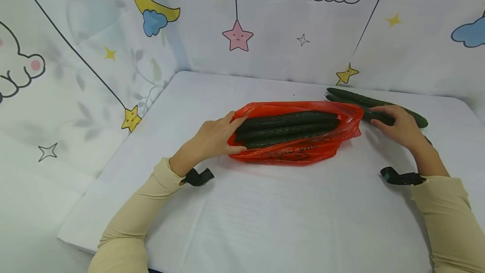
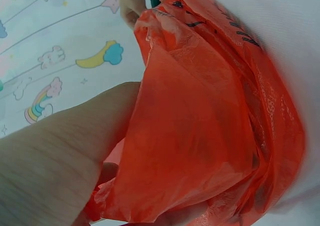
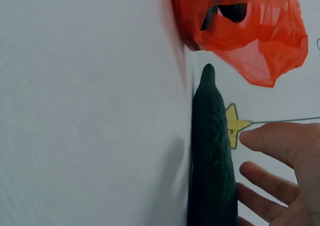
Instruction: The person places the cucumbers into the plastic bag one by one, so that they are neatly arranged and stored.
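A red plastic bag (image 1: 299, 157) lies on its side, its long opening showing several dark green cucumbers (image 1: 288, 130) within. My left hand (image 1: 214, 137) grips the bag's left end, thumb on the near edge and fingers at the far edge. In the left wrist view, the red film (image 2: 195, 121) covers part of that hand. To the right of the bag, two loose cucumbers lie side by side, a far one (image 1: 360, 97) and a near one (image 1: 382, 117). My right hand (image 1: 398, 126) hovers over the near one, its fingers (image 3: 270, 181) spread apart beside the cucumber (image 3: 212, 151).
Under everything is a white-covered table (image 1: 265, 214). Behind it hangs a pale cloth (image 1: 273, 54) printed with stars, clouds and a moon. A black strap end (image 1: 198, 177) sticks out at the left wrist, and another strap (image 1: 401, 177) at the right.
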`<control>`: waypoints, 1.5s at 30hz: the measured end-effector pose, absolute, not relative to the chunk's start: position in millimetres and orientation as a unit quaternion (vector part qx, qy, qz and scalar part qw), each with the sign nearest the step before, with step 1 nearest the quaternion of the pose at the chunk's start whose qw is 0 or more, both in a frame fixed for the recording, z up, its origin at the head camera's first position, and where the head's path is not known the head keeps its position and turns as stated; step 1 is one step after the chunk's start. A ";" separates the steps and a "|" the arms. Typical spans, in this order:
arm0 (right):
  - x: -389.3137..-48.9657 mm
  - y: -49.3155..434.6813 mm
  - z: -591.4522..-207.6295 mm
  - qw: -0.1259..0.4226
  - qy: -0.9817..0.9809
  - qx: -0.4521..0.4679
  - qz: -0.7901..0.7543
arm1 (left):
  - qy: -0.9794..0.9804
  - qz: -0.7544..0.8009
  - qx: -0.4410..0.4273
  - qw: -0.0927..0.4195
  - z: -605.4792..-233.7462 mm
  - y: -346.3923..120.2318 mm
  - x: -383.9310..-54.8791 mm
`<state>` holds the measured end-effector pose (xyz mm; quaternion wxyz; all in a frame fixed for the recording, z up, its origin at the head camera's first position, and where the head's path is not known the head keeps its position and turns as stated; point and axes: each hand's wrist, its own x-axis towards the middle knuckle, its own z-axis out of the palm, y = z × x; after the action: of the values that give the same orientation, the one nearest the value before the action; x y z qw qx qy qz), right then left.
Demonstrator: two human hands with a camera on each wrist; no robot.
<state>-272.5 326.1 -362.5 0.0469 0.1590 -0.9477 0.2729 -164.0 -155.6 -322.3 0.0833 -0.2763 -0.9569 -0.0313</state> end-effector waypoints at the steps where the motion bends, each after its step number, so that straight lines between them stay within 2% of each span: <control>1: -273.5 327.9 -363.9 0.039 -0.949 0.158 0.270 | -0.956 -0.030 -0.279 0.086 -322.4 -155.5 -164.0; 15: -287.6 344.4 -371.5 -0.021 -0.956 0.172 0.237 | -0.959 -0.031 -0.273 0.076 -322.1 -155.9 -163.8; 22: -293.8 342.8 -369.8 -0.043 -0.966 0.132 0.219 | -0.960 -0.033 -0.270 0.072 -323.2 -156.7 -164.3; 28: -294.7 341.8 -371.0 -0.032 -0.972 0.097 0.213 | -0.960 -0.034 -0.268 0.069 -323.7 -156.6 -165.2; 45: -291.7 338.3 -377.9 0.014 -0.972 0.075 0.221 | -0.961 -0.027 -0.266 0.068 -322.9 -156.7 -166.0</control>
<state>-291.7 338.3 -377.9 0.0143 0.0751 -0.9723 0.2211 -166.0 -156.7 -322.9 0.0678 -0.2662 -0.9612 -0.0269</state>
